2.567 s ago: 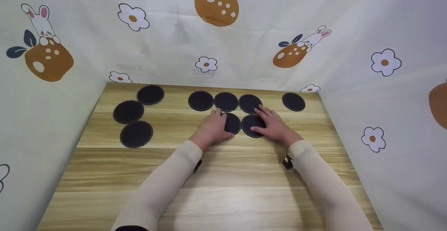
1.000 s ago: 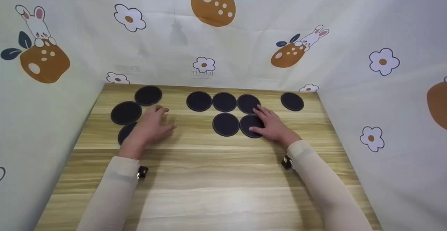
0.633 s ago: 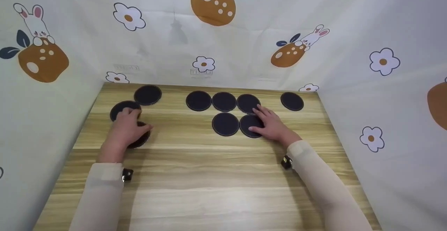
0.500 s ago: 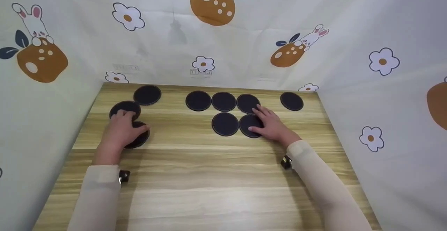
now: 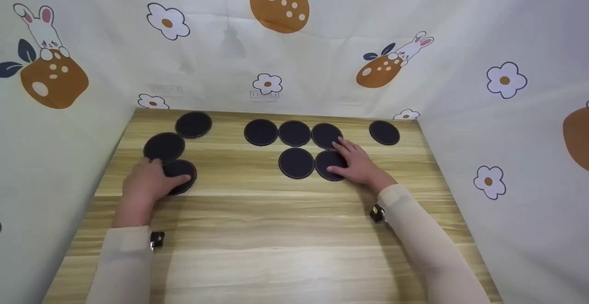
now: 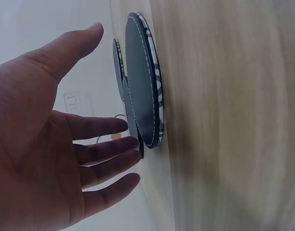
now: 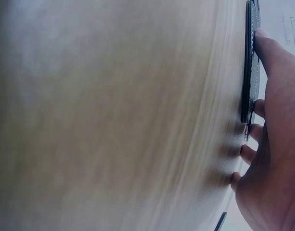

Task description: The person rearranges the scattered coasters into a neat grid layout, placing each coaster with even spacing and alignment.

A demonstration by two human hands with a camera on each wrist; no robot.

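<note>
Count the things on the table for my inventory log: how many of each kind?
Black round coasters: 9
Hands: 2
Total: 11

On the table (image 5: 294, 230), three discs lie at the left of the frame, and the left hand (image 5: 147, 184) rests on the nearest disc (image 5: 181, 175). In the middle, a row of three lies behind a row of two, where the right hand (image 5: 359, 166) lies on the right disc of the front pair (image 5: 327, 163). A single disc (image 5: 384, 132) lies at the upper right.
</note>
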